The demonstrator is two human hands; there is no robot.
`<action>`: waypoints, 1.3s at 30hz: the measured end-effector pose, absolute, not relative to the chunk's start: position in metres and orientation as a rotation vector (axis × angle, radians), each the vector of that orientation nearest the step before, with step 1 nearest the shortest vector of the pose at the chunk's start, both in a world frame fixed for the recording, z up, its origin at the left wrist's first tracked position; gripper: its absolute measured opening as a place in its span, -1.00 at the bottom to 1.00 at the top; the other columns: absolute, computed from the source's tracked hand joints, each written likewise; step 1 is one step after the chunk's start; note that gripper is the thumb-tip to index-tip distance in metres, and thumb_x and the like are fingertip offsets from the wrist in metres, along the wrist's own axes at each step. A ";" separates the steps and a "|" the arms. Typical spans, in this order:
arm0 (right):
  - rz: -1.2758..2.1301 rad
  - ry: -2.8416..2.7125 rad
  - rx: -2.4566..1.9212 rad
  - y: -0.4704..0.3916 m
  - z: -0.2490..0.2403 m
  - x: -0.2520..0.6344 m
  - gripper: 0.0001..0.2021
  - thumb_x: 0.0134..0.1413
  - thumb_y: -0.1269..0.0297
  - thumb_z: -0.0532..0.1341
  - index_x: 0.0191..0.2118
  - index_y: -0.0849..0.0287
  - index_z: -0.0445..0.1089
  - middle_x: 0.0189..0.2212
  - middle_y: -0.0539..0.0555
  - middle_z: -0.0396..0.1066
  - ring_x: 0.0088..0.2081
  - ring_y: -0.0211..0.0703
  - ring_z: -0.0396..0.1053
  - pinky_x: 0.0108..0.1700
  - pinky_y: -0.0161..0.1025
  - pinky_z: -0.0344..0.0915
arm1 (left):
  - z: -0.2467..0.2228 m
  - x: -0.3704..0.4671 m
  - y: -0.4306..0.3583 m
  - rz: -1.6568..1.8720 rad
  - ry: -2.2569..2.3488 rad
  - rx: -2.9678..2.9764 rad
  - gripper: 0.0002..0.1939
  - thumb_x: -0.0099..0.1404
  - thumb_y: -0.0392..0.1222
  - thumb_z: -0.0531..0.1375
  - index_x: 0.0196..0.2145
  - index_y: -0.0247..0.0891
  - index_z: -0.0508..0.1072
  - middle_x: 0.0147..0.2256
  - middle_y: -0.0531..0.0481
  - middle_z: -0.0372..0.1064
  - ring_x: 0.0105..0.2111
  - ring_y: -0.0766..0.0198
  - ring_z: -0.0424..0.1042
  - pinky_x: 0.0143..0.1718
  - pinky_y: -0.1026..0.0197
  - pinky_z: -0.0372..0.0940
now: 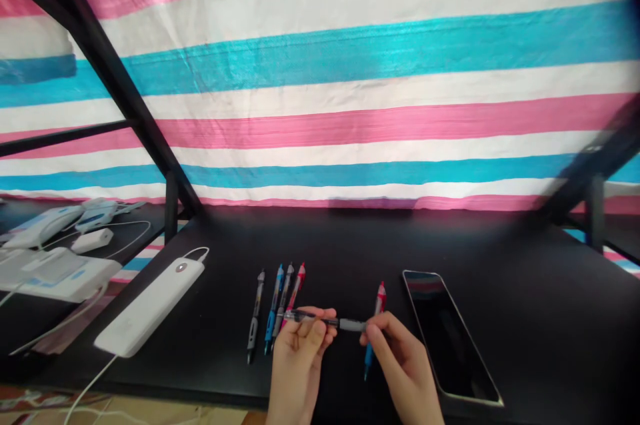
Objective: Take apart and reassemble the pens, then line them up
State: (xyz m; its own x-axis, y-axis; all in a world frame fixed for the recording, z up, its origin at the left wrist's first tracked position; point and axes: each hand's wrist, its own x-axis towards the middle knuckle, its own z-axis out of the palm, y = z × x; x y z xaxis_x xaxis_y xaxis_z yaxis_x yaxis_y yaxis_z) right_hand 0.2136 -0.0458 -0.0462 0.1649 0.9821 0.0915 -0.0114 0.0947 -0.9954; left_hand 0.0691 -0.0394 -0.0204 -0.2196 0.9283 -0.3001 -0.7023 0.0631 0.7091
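The black table (pixel 350 245) is bearing a white power bank (pixel 150 308) and, across from it, a dark phone (pixel 453 338)! Between them, over the near side, the left hand (pixel 300 351) is pinching the black pen (pixel 331 322), the right hand (pixel 403 358) clamping its grey end.

Looking like a desk workspace in some unclear setting: carrying pens (pixel 255 318) toward the near edge of a black table (pixel 350 245), backing its far edge with striped sheeting (pixel 350 51), framing both far corners with black bars (pixel 117 81), and trailing white cable (pixel 90 384) past the near edge at left.
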 end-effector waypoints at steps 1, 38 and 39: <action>1.026 -1.100 -1.196 -0.046 -0.045 0.214 -0.67 0.21 -0.05 0.30 -0.33 0.13 0.51 -0.46 0.03 0.44 -0.42 -0.16 0.37 -0.39 -0.35 0.28 | -0.020 0.069 -0.039 1.550 0.933 0.318 -0.62 -0.21 -0.16 0.63 -0.43 -0.30 0.65 -0.38 -0.10 0.65 -0.48 0.32 0.58 -0.37 0.38 0.49; 1.028 -1.055 -1.219 -0.037 -0.051 0.215 -0.61 0.12 -0.14 0.33 -0.24 0.14 0.57 -0.46 0.09 0.49 -0.46 -0.13 0.41 -0.45 -0.33 0.35 | -0.027 0.067 -0.035 1.570 0.970 0.280 -0.59 -0.24 -0.12 0.64 -0.44 -0.28 0.63 -0.38 -0.01 0.59 -0.48 0.30 0.57 -0.43 0.36 0.52; 1.020 -1.044 -1.222 -0.037 -0.052 0.216 -0.60 0.14 -0.14 0.32 -0.21 0.14 0.57 -0.46 0.10 0.50 -0.46 -0.12 0.42 -0.45 -0.33 0.36 | -0.027 0.067 -0.035 1.567 0.975 0.276 -0.58 -0.25 -0.12 0.64 -0.44 -0.28 0.63 -0.38 -0.01 0.59 -0.49 0.30 0.57 -0.44 0.36 0.51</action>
State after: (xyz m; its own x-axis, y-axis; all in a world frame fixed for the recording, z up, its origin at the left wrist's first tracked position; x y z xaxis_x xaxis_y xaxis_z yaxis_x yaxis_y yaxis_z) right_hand 0.2156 -0.0372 -0.0519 0.2206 0.9734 0.0619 -0.0392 0.0723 -0.9966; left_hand 0.0669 -0.0351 -0.0266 -0.2632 0.9030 -0.3395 -0.7036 0.0611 0.7080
